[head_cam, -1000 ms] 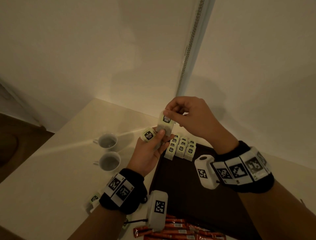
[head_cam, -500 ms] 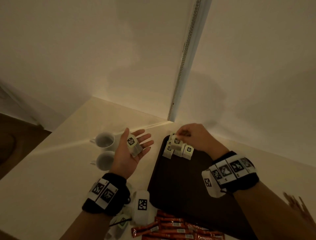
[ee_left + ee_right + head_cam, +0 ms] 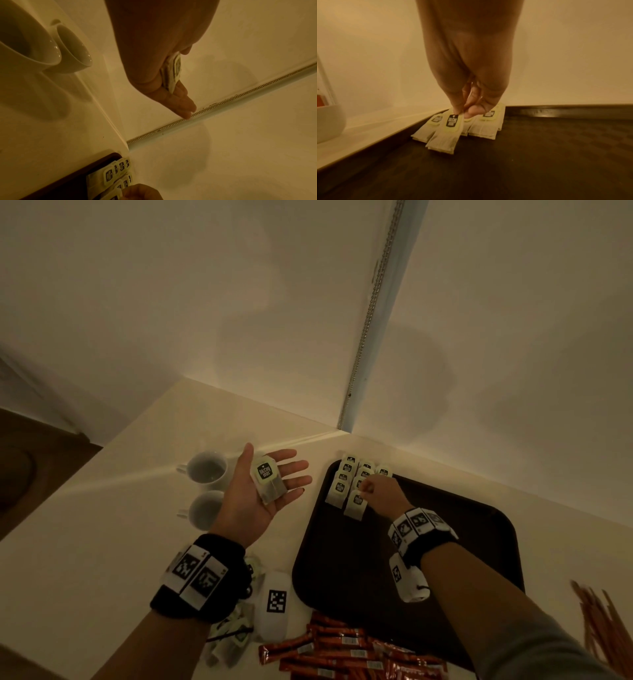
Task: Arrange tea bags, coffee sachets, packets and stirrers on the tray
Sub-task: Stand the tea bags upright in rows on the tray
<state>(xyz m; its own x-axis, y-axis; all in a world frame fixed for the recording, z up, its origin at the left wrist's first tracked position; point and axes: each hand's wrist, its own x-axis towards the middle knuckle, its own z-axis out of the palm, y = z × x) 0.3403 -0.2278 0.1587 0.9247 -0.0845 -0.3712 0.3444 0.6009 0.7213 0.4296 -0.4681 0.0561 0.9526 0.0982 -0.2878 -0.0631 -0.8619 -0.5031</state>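
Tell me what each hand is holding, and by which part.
The right hand pinches a tea bag on the tray by its label end. The left hand, palm up and open, carries another tea bag without gripping it.

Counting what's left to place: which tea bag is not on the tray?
The pale, green-tagged tea bag lying on the open left hand; the others lie on the dark tray.

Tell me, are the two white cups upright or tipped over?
Upright: both cups stand on the counter with their open mouths facing up.

Black wristbands (image 3: 205, 577), square-code tags, white cameras (image 3: 274, 607)
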